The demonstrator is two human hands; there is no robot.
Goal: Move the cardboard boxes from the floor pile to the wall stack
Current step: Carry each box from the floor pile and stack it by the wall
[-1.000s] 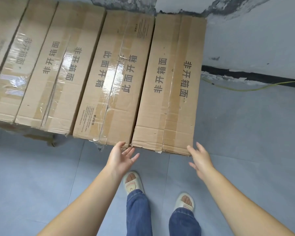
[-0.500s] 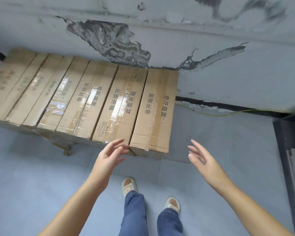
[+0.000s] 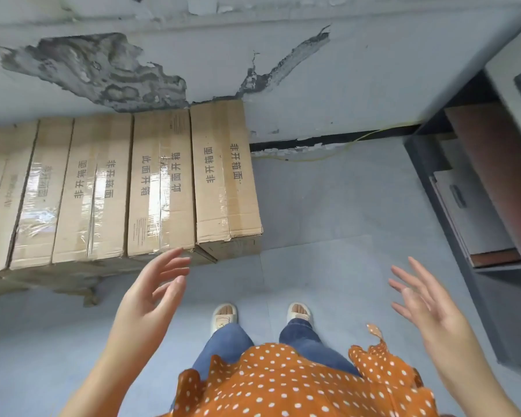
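Several long cardboard boxes lie side by side against the peeling wall, printed with dark characters. The rightmost box (image 3: 224, 173) ends the row, and a taped box (image 3: 160, 188) lies next to it. My left hand (image 3: 154, 293) hovers empty just in front of the near ends of these boxes, fingers spread and relaxed. My right hand (image 3: 421, 299) hangs empty over the bare floor to the right, palm turned inward, well apart from any box.
A dark shelf unit (image 3: 475, 188) with flat packages stands at the right. A yellow cable (image 3: 328, 155) runs along the wall base. Grey floor tiles (image 3: 328, 206) stretch between boxes and shelf. My feet in pale slippers (image 3: 224, 316) stand below the boxes.
I have straightened up and stepped back from the boxes; both hands have drawn away from the rightmost box's near end and spread wider. The view has swung right, showing the shelf.
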